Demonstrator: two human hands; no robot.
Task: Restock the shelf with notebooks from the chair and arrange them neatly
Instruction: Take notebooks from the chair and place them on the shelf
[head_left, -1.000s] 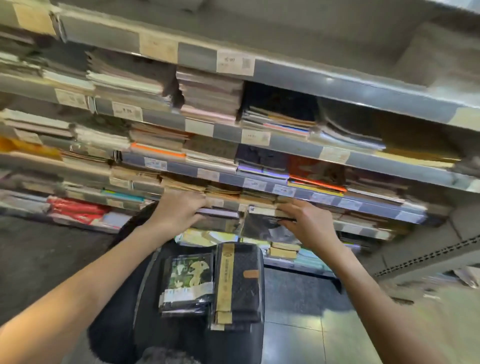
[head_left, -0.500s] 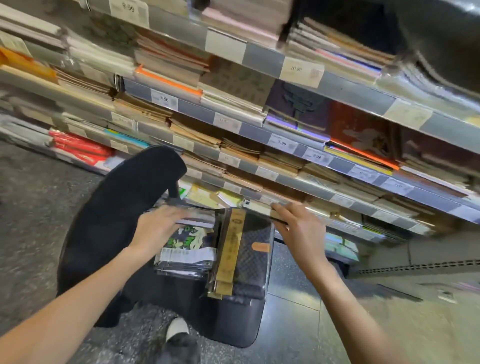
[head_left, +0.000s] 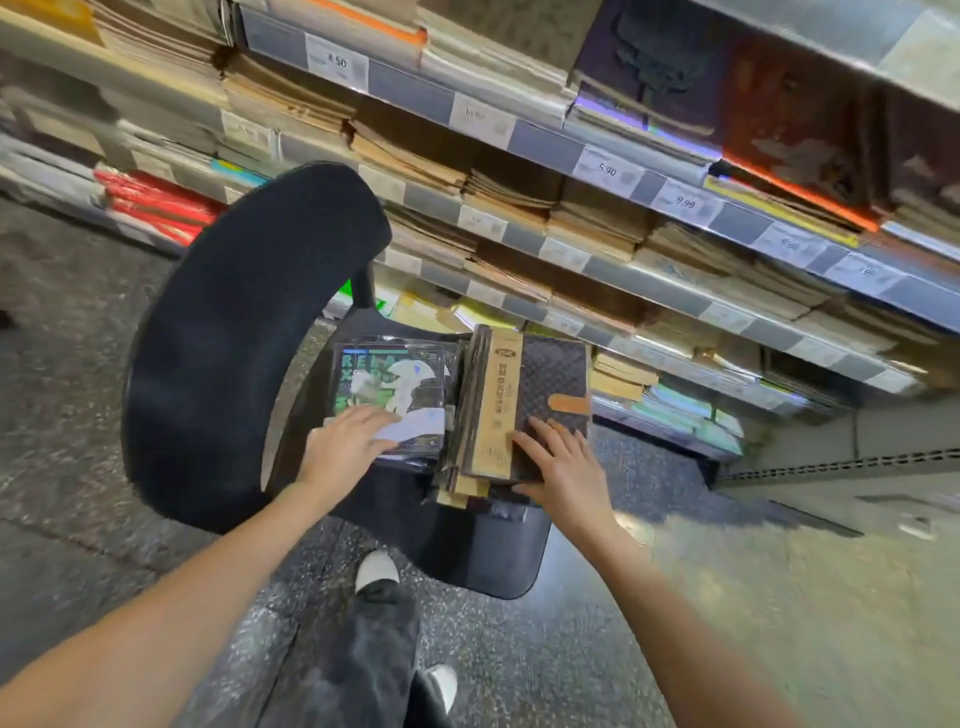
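On the black chair seat (head_left: 467, 551), below the shelf (head_left: 675, 280), two notebook stacks are touched: green-illustrated pack (head_left: 389, 384) under the flat left hand (head_left: 348, 441), brown stack (head_left: 524, 405) under the spread right hand (head_left: 566, 467). Nothing is gripped; pickup is judged next, so fingers must be curled round one stack.

The chair (head_left: 249, 332) wears matt black cloth on its backrest, while its seat edge looks smooth and faintly shiny. The green-printed notebooks (head_left: 392, 384) sit in glossy clear plastic wrap. The dark notebooks (head_left: 550, 384) have a matt, woven-pattern cover with a tan paper band. Shelf rails (head_left: 613, 270) are grey metal with a dull sheen. The floor (head_left: 519, 665) is speckled stone, fairly glossy.
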